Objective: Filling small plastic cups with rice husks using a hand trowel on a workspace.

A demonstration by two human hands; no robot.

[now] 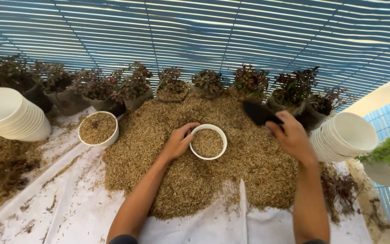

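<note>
My left hand (178, 141) grips the left rim of a white round pot (222, 139) that sits in a heap of tan rice husk (168, 180) and is filled with the same husk. My right hand (291, 135) is raised to the right of the pot and holds a black scoop-like object (257, 112) above the heap. Both forearms reach in from the bottom edge.
A second husk-filled white pot (112, 137) stands at the left. Stacks of empty white pots lie at far left (10, 115) and at right (346, 135). A row of dark-leaved plants in grow bags (172, 86) lines the back. White sheeting (68, 203) covers the ground.
</note>
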